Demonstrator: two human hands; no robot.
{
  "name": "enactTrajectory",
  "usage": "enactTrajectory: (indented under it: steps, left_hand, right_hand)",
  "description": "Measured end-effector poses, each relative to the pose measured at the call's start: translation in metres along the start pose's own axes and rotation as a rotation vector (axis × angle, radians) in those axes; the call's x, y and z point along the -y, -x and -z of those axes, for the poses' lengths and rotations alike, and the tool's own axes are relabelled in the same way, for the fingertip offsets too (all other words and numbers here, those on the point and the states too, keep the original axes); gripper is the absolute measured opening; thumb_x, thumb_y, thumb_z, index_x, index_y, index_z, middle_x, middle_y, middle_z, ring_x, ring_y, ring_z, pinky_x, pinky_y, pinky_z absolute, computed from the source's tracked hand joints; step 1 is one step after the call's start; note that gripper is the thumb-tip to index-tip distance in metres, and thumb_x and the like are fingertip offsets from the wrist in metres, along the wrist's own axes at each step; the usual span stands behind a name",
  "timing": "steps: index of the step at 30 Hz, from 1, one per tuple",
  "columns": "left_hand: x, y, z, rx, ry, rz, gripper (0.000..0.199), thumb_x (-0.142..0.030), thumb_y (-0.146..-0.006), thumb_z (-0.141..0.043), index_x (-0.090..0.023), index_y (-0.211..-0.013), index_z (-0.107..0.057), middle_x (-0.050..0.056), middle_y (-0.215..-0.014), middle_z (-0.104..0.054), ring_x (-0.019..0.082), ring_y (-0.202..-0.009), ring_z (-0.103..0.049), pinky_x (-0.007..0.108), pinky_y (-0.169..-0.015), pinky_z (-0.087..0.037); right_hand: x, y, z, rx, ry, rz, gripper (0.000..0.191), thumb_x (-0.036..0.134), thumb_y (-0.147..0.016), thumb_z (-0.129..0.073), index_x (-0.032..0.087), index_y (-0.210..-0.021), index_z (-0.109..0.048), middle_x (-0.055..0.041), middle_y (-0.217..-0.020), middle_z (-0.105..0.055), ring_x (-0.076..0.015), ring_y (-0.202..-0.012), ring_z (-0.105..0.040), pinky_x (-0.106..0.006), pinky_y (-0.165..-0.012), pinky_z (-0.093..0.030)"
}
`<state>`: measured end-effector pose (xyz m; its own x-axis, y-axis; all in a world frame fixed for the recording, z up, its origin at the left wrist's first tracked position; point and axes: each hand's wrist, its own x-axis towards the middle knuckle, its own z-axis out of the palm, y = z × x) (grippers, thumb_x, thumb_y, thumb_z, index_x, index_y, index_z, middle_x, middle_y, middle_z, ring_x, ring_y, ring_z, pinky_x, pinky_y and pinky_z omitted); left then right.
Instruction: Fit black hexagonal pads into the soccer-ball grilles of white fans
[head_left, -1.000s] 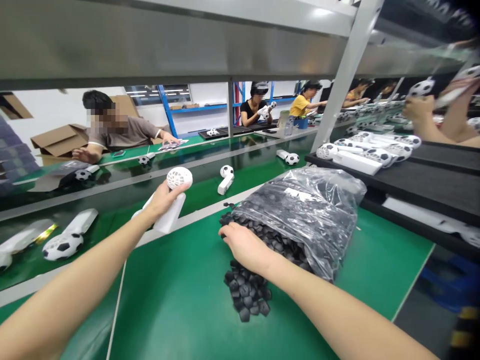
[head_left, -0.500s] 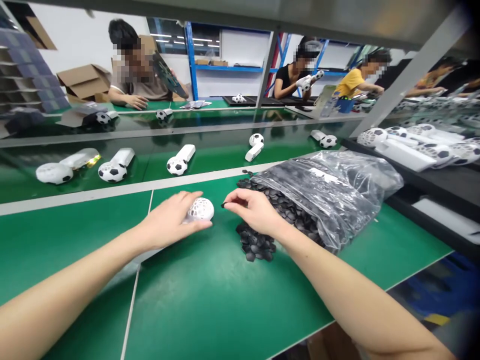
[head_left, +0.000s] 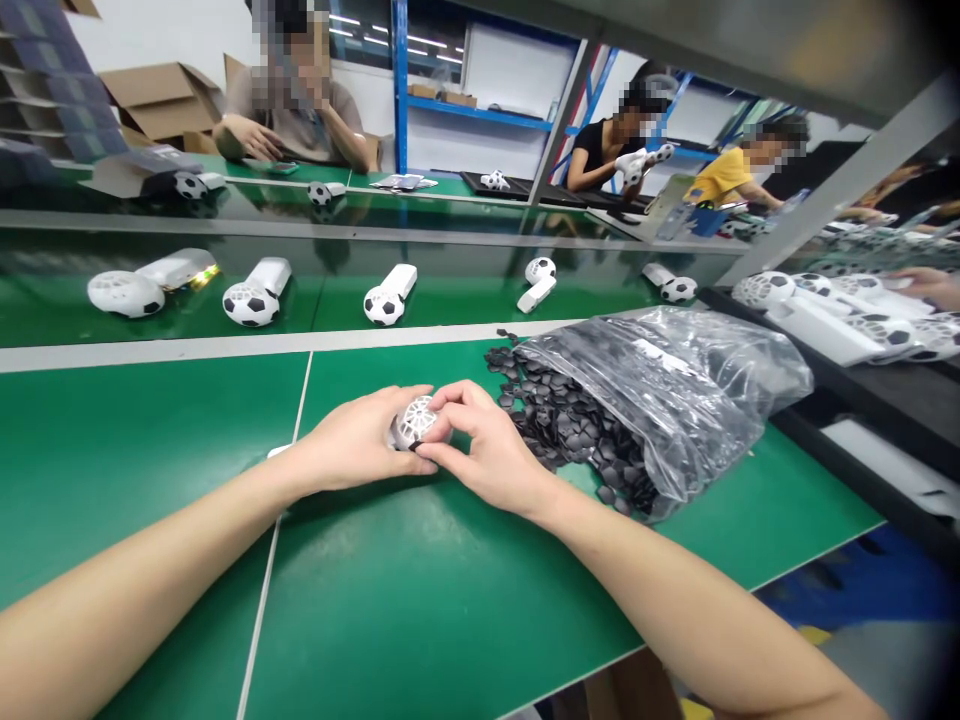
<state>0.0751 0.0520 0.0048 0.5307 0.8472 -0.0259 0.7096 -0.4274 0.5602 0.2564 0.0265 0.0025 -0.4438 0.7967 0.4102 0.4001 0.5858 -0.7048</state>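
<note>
A white ball-shaped head with an open lattice [head_left: 417, 420] is gripped by my left hand [head_left: 367, 437], fingers behind it and thumb in front. Its pale handle mostly disappears beneath that hand and wrist. My right hand [head_left: 480, 445] is pinched against the lower right of the ball, where a small black piece [head_left: 417, 446] shows near the fingertips. To the right, many black pieces [head_left: 577, 425] spill from a clear plastic bag [head_left: 675, 370] onto the green table [head_left: 420, 600].
Beyond the white edge strip, several white units with football-patterned heads [head_left: 251, 302] lie on a green belt [head_left: 322, 290]. A black tray [head_left: 847, 370] holding more units stands at right, a hand [head_left: 930, 287] beside it. Several people sit across the line.
My right hand has moved left with the black piece, from beside the pile to the ball. The view has shifted, and a person's hand has appeared at the right tray.
</note>
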Motion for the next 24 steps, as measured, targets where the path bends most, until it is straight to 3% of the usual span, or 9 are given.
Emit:
enactTrajectory:
  steps: [5, 8, 12, 17, 19, 21, 24]
  left_hand:
    - [0.003, 0.001, -0.002, -0.04, 0.008, 0.0, 0.072, -0.054, -0.06, -0.067, -0.03, -0.124, -0.045, 0.001, -0.123, -0.054, 0.027, -0.105, -0.053, 0.034, -0.085, -0.043]
    - [0.002, 0.001, -0.002, -0.053, 0.016, 0.022, 0.069, -0.053, -0.059, -0.067, -0.031, -0.121, -0.047, 0.0, -0.121, -0.055, 0.027, -0.104, -0.054, 0.034, -0.083, -0.044]
    - [0.0, 0.0, -0.002, -0.053, 0.058, 0.055, 0.07, -0.053, -0.057, -0.068, -0.03, -0.12, -0.047, 0.001, -0.118, -0.057, 0.027, -0.102, -0.055, 0.034, -0.082, -0.045]
    - [0.002, 0.002, -0.005, -0.109, 0.034, 0.061, 0.063, -0.053, -0.059, -0.066, -0.031, -0.116, -0.051, 0.001, -0.116, -0.058, 0.028, -0.102, -0.055, 0.037, -0.084, -0.045]
    - [0.005, 0.003, -0.006, -0.111, 0.004, 0.059, 0.066, -0.054, -0.059, -0.065, -0.032, -0.12, -0.048, 0.002, -0.119, -0.056, 0.029, -0.104, -0.054, 0.039, -0.085, -0.045]
    - [0.007, 0.003, -0.006, -0.1, -0.035, 0.07, 0.07, -0.052, -0.059, -0.066, -0.032, -0.122, -0.044, 0.002, -0.121, -0.055, 0.03, -0.104, -0.054, 0.039, -0.083, -0.046]
    - [0.009, 0.002, -0.005, -0.08, -0.081, 0.086, 0.063, -0.043, -0.06, -0.063, -0.03, -0.119, -0.043, 0.002, -0.116, -0.058, 0.029, -0.097, -0.058, 0.038, -0.077, -0.048]
  right_hand:
    - [0.0, 0.003, -0.001, -0.024, -0.019, -0.07, 0.02, 0.003, -0.07, -0.069, 0.018, -0.076, -0.057, -0.0003, -0.098, -0.047, -0.0162, -0.099, -0.047, -0.029, -0.089, -0.038]
    - [-0.005, 0.003, -0.001, -0.055, -0.035, -0.17, 0.032, 0.006, -0.066, -0.072, 0.02, -0.088, -0.053, -0.0011, -0.103, -0.047, -0.0172, -0.101, -0.046, -0.029, -0.085, -0.04]
    - [-0.01, 0.004, -0.005, -0.004, -0.15, -0.32, 0.047, 0.016, -0.067, -0.074, 0.02, -0.105, -0.047, -0.0036, -0.108, -0.05, -0.0185, -0.1, -0.049, -0.031, -0.082, -0.043]
    - [-0.009, 0.003, -0.007, -0.009, -0.101, -0.286, 0.048, 0.016, -0.068, -0.074, 0.018, -0.108, -0.048, -0.0058, -0.111, -0.051, -0.0195, -0.103, -0.049, -0.03, -0.081, -0.044]
    - [-0.014, -0.002, 0.002, 0.045, -0.095, -0.253, 0.042, 0.018, -0.071, -0.073, 0.018, -0.106, -0.05, -0.004, -0.107, -0.054, -0.0171, -0.097, -0.053, -0.026, -0.077, -0.045]
    - [-0.022, -0.007, 0.018, 0.077, -0.001, -0.263, 0.023, 0.021, -0.078, -0.069, 0.017, -0.097, -0.056, -0.002, -0.098, -0.059, -0.0145, -0.086, -0.057, -0.023, -0.071, -0.045]
    - [-0.037, -0.013, 0.043, 0.017, 0.413, -0.409, 0.007, 0.022, -0.083, -0.065, 0.016, -0.083, -0.062, -0.0029, -0.085, -0.061, -0.0162, -0.077, -0.058, -0.025, -0.066, -0.043]
